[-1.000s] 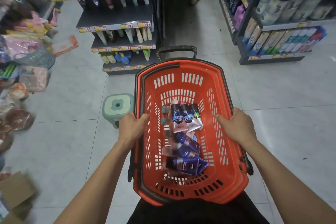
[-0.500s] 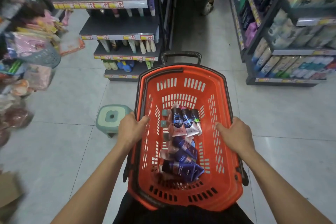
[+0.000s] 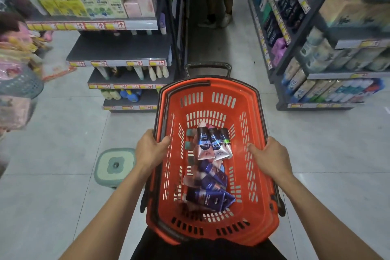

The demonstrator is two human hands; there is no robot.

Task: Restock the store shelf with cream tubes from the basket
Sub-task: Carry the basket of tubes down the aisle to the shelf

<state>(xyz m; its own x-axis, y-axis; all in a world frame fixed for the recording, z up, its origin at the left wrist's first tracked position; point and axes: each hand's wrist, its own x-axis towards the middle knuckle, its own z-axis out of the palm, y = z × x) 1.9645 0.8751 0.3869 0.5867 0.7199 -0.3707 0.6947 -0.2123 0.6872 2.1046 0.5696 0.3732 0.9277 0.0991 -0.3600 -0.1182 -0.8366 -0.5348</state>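
I carry a red plastic basket (image 3: 211,88) in front of my body. My left hand (image 3: 150,149) grips its left rim, thumb inside the wall. On the opposite rim my right hand (image 3: 269,157) grips the same way. Several cream tubes (image 3: 212,148) lie in the bottom, pink-and-dark ones at the far end and dark blue ones (image 3: 207,196) nearer me. A grey store shelf (image 3: 120,50) with a bare middle board stands ahead on the left; tubes hang on the boards below it.
A green low stool (image 3: 115,164) stands on the tiled floor left of the basket. Stocked shelves (image 3: 329,74) line the right side of the aisle. A person's legs (image 3: 219,12) show far down the aisle. Hanging goods and a grey basket (image 3: 19,84) crowd the left edge.
I have walked forward with the basket: the left shelf, the right shelves and the stool have come closer. Both hands keep the same hold on the rim.
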